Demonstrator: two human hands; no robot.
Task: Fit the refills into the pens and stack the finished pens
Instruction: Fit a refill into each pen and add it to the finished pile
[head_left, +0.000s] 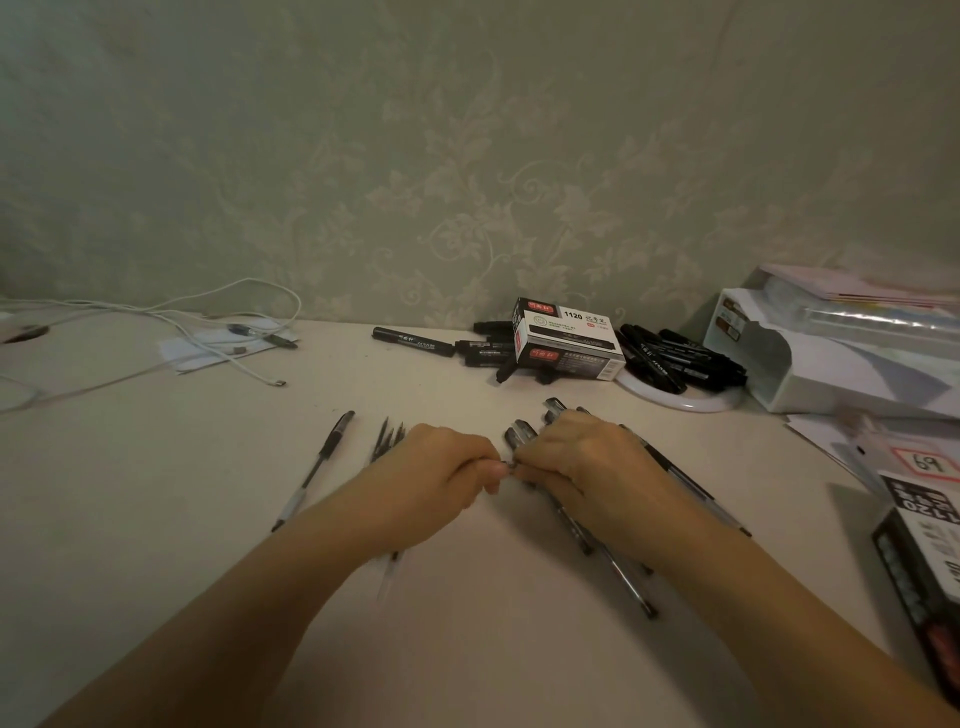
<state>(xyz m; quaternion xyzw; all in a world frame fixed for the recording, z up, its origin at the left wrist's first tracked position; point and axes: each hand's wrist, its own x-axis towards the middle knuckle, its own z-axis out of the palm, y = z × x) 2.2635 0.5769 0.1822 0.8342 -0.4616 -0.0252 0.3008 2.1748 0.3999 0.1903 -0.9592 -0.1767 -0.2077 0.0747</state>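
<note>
My left hand (441, 470) and right hand (566, 457) meet knuckle to knuckle over the middle of the pale cream tabletop (467, 649), both with fingers curled tight, pinching a small dark part (508, 466) between them; I judge it to be a pen end being joined, though my fingers hide too much to say which piece. I keep the work low over the table so anything that slips lands close. Under my right hand lies a loose row of black-capped clear-barrelled pens (618, 571), within easy reach, and beneath my left wrist a bunch of thin dark refills (387, 434) fans out. One more pen (317, 467) lies apart to the left, perhaps a finished one. Along the pale green floral wallpaper (467, 156) sit a black-and-white marker box (569, 338), loose black markers (413, 341), a white cable (208, 322) and a white plastic tray (831, 364).
</note>
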